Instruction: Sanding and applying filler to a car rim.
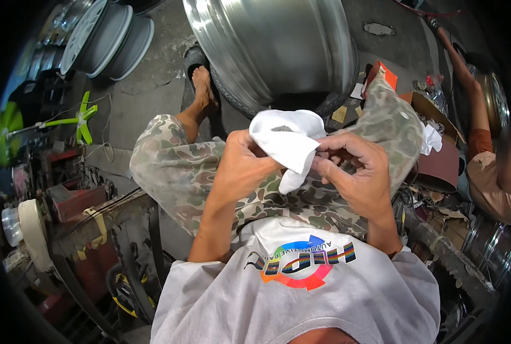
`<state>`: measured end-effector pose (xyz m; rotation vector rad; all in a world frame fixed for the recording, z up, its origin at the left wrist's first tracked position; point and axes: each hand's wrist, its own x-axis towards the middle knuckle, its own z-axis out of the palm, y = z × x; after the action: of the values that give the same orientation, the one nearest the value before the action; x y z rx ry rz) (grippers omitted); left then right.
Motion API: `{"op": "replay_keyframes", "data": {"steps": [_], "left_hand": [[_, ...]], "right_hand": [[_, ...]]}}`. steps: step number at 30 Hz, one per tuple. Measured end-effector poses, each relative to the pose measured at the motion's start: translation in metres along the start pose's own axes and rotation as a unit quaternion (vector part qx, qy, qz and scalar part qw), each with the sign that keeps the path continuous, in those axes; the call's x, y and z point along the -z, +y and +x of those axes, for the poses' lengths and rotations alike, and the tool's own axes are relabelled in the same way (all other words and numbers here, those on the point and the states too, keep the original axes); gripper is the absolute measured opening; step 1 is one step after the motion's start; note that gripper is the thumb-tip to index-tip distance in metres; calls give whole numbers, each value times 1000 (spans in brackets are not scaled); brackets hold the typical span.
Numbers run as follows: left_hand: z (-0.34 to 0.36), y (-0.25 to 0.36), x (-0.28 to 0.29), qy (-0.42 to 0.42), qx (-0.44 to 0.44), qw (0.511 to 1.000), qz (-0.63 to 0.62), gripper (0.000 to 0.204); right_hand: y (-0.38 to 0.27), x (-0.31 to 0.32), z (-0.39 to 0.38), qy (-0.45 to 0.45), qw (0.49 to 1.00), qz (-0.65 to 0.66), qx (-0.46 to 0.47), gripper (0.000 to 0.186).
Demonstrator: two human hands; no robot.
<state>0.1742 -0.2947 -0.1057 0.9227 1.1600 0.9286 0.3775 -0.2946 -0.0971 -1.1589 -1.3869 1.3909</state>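
Between my two hands, above my lap, is a folded white cloth [290, 140] with a grey smudge on its upper side. My left hand [243, 163] is closed on the cloth's left side, its fingers mostly hidden behind the fabric. At the opposite edge, my right hand [356, 166] pinches a corner of it with thumb and fingers. A loose flap hangs below. Just beyond my hands, a large silvery wheel rim [278, 49] stands between my legs, resting on a dark tire [235, 100]. Neither hand touches the rim.
More wheel rims [97, 43] lean at the far left, near a green fan [83, 119]. Machinery with a belt roller [34, 229] stands on my left. To the right are a brown abrasive roll [439, 166], crumpled white paper [431, 139] and another person [488, 183].
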Motion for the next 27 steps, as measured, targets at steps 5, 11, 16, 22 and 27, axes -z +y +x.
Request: {"op": "replay_keyframes", "data": {"steps": [5, 11, 16, 22, 27], "left_hand": [[-15, -8, -3, -40, 30, 998, 45, 24], [-14, -14, -11, -132, -55, 986, 83, 12], [-3, -16, -3, -188, -110, 970, 111, 13], [32, -28, 21, -192, 72, 921, 331, 15], [97, -106, 69, -322, 193, 746, 550, 28]], "right_hand": [[-1, 23, -9, -114, 989, -30, -89, 10], [-7, 52, -8, -284, 948, -144, -9, 20], [-20, 85, 9, -358, 913, -186, -50, 17], [-21, 171, 24, 34, 963, -201, -175, 13], [39, 235, 66, 103, 986, -50, -124, 25]]}}
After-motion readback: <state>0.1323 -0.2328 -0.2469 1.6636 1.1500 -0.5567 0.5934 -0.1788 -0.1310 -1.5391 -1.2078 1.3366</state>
